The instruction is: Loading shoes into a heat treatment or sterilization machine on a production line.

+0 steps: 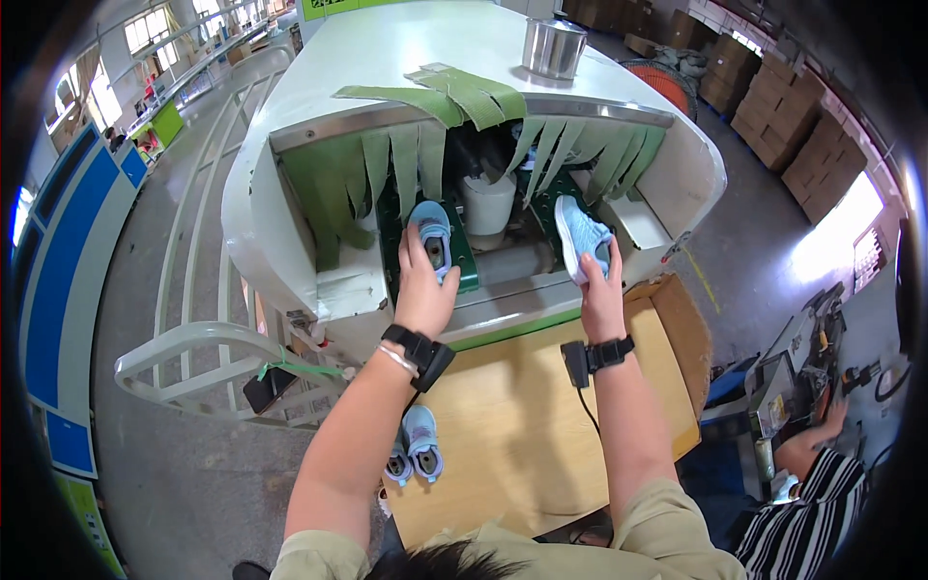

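Observation:
My left hand [425, 298] is closed on the heel end of a light blue sneaker [431, 220]. That sneaker sits upright, toe away from me, over the left green perforated belt [468, 273] at the machine's mouth. A second light blue sneaker [577, 230] is gripped by my right hand [601, 298] near its heel opening; it is tilted with its white sole turned left, beside the right green belt [544, 215]. Whether it touches the belt I cannot tell. Green fabric strips [406, 159] hang across the opening just beyond both shoes.
Below my left forearm, another pair of light blue sneakers [422, 443] stands on the tan board [503, 416]. A metal pot [554, 48] rests on the white machine [387, 48]. White rails [193, 333] run along the left. A person in a striped top [807, 517] works at lower right.

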`<state>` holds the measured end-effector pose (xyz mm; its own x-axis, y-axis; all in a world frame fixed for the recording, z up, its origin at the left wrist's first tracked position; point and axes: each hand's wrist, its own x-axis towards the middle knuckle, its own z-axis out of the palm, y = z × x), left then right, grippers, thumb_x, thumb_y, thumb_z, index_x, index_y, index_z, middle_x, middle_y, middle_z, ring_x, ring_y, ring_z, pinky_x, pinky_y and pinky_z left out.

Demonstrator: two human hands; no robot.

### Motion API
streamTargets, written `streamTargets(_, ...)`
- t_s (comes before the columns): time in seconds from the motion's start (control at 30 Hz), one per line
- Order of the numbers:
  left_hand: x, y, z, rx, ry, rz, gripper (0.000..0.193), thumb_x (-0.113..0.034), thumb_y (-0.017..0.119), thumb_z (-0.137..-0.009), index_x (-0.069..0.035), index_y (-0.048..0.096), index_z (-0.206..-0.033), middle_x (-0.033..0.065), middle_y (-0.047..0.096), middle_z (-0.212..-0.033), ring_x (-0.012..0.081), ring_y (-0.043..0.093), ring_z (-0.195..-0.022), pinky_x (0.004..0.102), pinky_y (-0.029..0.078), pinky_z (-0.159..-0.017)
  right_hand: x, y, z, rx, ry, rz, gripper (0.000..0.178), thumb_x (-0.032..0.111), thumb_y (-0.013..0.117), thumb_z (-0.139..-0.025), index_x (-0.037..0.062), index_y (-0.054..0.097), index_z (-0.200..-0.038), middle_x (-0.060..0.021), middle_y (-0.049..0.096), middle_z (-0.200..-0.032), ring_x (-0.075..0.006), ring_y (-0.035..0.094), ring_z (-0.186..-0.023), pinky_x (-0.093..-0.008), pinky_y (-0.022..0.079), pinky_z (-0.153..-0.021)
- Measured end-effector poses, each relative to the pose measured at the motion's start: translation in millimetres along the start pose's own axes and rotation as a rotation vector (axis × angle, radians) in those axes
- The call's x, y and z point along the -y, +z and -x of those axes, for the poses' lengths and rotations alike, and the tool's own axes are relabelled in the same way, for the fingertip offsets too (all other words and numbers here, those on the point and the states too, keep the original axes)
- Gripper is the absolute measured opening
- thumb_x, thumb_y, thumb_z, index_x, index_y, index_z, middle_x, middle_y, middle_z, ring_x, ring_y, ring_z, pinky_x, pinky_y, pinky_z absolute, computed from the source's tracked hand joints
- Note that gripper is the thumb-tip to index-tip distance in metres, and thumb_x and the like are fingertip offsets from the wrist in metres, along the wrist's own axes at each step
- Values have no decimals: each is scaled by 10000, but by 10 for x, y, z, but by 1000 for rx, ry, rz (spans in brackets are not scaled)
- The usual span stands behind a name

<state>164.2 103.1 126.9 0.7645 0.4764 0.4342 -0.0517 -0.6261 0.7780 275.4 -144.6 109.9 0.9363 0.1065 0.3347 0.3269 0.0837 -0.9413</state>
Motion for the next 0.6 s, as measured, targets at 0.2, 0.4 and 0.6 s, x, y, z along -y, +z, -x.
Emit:
streamTargets(0.2,-85,-333,841,128,118,-177,803,-115,683,-850,15,252,-1515,277,191,-1571,446,267,-1431,450,275,-1171,330,122,206,4,-79,-35,761,131,650,-924,69,234,-1558,-166,339,-1521,-238,393,-1355,-348,342,-1108)
streamTargets(0.4,179,-280,2025,494,19,-503,769,-261,700,-843,-68,350,-1500,239,236,-1568,440,203,-1458,596,220,-1148,48,113,-388,113,-27,790,808,155,703,-856,164,284,-1547,-247,470,-1410,-384,489,-1268,-408,415,-1046)
streamTargets(0.6,332,-437,2659,604,-116,-732,783,-378,682,-820,-78,375,-1475,221,348,-1514,452,266,-1425,661,189,-1119,81,178,26,23,-491,891,761,183,711,-798,186,403,-1493,-235,465,-1422,-418,451,-1284,-505,361,-1057)
